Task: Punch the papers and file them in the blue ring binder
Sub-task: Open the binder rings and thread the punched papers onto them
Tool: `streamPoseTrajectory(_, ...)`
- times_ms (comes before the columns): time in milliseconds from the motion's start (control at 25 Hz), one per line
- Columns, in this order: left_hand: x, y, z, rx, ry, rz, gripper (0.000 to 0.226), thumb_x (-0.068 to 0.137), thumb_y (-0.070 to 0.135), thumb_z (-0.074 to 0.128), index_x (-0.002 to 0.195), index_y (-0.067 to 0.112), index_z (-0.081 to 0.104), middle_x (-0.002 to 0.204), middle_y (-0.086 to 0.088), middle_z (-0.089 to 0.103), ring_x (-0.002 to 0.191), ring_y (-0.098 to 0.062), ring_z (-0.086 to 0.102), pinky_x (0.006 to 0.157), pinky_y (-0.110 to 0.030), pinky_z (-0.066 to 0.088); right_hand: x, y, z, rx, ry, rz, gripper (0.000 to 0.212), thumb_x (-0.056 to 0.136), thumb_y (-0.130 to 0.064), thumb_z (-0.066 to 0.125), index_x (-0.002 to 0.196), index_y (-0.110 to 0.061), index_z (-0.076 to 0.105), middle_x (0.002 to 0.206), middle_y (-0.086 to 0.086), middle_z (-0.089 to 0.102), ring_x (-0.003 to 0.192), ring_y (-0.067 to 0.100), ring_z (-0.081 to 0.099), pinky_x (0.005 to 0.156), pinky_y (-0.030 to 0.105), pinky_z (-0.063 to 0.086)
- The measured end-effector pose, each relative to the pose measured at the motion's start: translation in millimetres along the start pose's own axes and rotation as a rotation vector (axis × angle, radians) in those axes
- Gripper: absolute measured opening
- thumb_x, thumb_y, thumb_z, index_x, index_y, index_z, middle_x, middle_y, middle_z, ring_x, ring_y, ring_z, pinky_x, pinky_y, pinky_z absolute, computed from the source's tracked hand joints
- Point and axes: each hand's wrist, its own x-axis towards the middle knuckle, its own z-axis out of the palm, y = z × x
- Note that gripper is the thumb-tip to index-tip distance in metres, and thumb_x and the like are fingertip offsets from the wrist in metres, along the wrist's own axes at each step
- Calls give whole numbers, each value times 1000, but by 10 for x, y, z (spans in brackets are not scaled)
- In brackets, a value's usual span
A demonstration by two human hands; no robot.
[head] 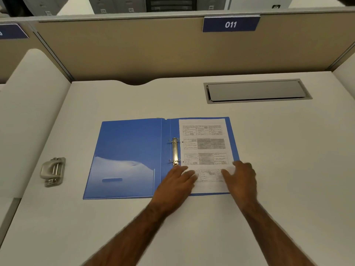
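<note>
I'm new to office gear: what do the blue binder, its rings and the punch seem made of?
The blue ring binder: probably thin plastic, smooth with a soft sheen and a translucent pocket. The ring mechanism: metal, shiny with brassy glints. The hole punch: likely metal, dull grey body with a bright bar; parts may be plastic.

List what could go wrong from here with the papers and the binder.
1. The papers seem to lie beside the rings, not on them; shutting the blue ring binder now would likely leave them loose.
2. The left hand and right hand press only the near end, so sliding may skew the sheets and crumple their edge against the rings.
</note>
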Motion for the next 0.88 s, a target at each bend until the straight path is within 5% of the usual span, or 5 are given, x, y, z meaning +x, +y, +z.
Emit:
streamPoseTrajectory(280, -22, 105, 92, -44, -219, -134, 43, 103, 34, 47, 143, 19, 52, 151, -1, 49, 139, -22, 45, 118, -37, 28, -119, 135, -94, -58, -113, 155, 55, 88, -50, 70, 118, -7, 54, 118, 16, 52, 116, 33, 51, 90, 45, 50)
streamPoseTrajectory(880, -41, 118, 181, -99, -248, -234, 47, 105, 39, 42, 149, 23, 45, 156, 3, 42, 144, -19, 37, 118, -34, 27, -331, 52, 144, -358, 14, 12, 70, 92, -65, 51, 129, -5, 48, 121, 11, 53, 111, 22, 53, 91, 32, 51)
